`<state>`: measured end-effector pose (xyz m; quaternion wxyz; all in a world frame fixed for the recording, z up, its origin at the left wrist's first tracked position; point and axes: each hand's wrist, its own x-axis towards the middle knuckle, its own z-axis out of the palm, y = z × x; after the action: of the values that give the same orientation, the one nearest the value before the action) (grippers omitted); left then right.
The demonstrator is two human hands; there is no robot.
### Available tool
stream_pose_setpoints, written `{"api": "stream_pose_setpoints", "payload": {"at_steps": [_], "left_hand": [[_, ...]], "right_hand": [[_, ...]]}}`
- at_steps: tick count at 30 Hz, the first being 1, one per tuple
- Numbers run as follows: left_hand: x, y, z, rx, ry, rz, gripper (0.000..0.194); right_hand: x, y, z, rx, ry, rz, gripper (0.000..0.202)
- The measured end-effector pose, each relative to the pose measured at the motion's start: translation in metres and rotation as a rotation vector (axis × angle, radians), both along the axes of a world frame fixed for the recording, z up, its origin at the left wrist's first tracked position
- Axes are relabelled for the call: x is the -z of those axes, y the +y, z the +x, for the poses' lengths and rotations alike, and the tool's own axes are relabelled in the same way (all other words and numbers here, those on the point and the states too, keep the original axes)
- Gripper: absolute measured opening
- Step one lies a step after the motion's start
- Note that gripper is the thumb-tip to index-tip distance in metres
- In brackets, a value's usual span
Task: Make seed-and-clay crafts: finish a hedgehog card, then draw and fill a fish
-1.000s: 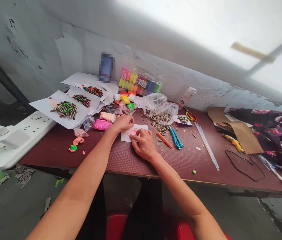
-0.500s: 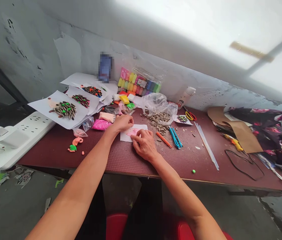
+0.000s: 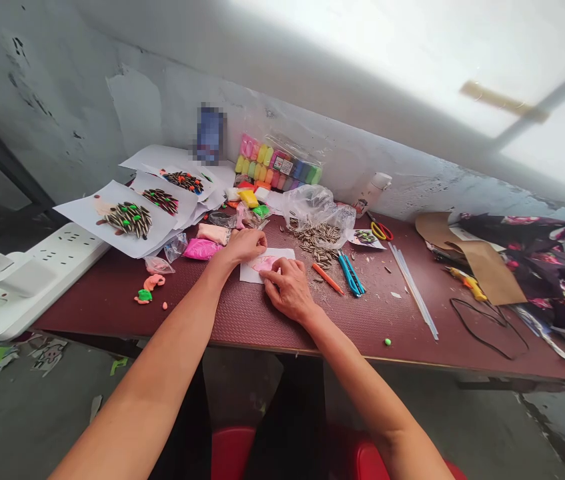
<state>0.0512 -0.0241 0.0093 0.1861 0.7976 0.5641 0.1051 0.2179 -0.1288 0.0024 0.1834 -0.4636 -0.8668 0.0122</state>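
On a small piece of white paper [image 3: 251, 275] lies a thin, flattened patch of pink clay [image 3: 268, 260]. My left hand [image 3: 248, 245] rests at the paper's upper left edge, its fingers curled down; their tips are hidden. From the right, my right hand [image 3: 289, 287] reaches over the paper with bent fingers, the fingertips pressed on the pink clay. An orange pen-like stick [image 3: 327, 279] and a blue utility knife [image 3: 351, 275] lie to the right of that hand. Behind them is a heap of sunflower seeds [image 3: 319, 239].
Left stand seed-covered paper pictures [image 3: 129, 219], a pink clay packet [image 3: 202, 249] and a white power strip [image 3: 57, 257]. A multicolour clay pack [image 3: 277, 163] leans on the wall. Right are scissors [image 3: 381, 230], clear glue sticks [image 3: 413, 291], a yellow glue gun [image 3: 468, 283] and floral cloth [image 3: 537, 267].
My right fingertips have shifted very slightly left over the pink clay. My left hand stays at the paper's edge; nothing else has visibly moved.
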Motion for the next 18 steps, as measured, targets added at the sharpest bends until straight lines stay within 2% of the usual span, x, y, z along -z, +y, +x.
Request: {"api": "stream_pose_setpoints", "payload": {"at_steps": [4, 9, 18], "left_hand": [[0.0001, 0.0006, -0.0002, 0.004, -0.002, -0.006, 0.026], [-0.0010, -0.0001, -0.0004, 0.013, 0.002, -0.001, 0.027], [-0.0014, -0.0008, -0.0003, 0.008, -0.010, 0.000, 0.025]], "right_hand": [[0.0010, 0.0002, 0.0025, 0.008, 0.026, 0.011, 0.025], [0.0011, -0.0002, 0.0076, 0.115, 0.036, 0.072, 0.024], [-0.0005, -0.0021, 0.0063, 0.074, -0.050, 0.068, 0.025]]}}
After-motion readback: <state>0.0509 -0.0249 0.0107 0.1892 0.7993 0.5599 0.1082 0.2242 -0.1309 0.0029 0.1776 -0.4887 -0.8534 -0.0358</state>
